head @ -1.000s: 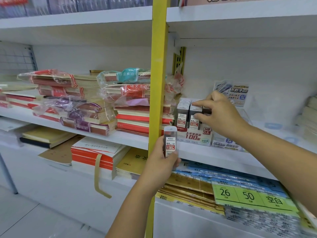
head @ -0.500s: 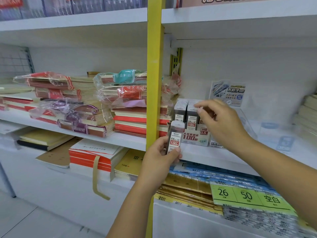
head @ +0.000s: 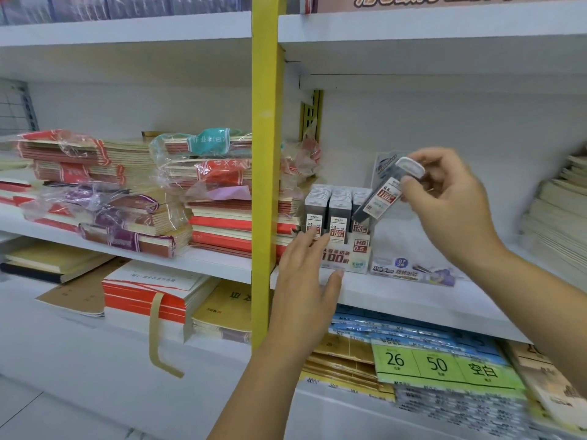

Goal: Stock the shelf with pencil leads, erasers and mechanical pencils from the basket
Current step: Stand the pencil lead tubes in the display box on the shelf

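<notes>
My right hand [head: 451,198] pinches a dark pencil lead case [head: 386,193] with a white cap, tilted, just above and right of the display box of pencil leads [head: 336,230] on the white shelf [head: 397,300]. The box holds rows of grey-capped lead cases labelled 0.5. My left hand [head: 306,281] hovers with fingers spread and holds nothing, its fingertips in front of the box's left side. No basket is in view.
A yellow upright post [head: 265,185] divides the shelving just left of the box. Wrapped stacks of exercise books [head: 127,192] fill the left shelf. A low printed packet [head: 413,269] lies right of the box. Paper pads with green labels [head: 444,365] sit below.
The lead case passed from my left hand to my right hand, which lifted it above the display box. My left hand opened and moved up toward the box front.
</notes>
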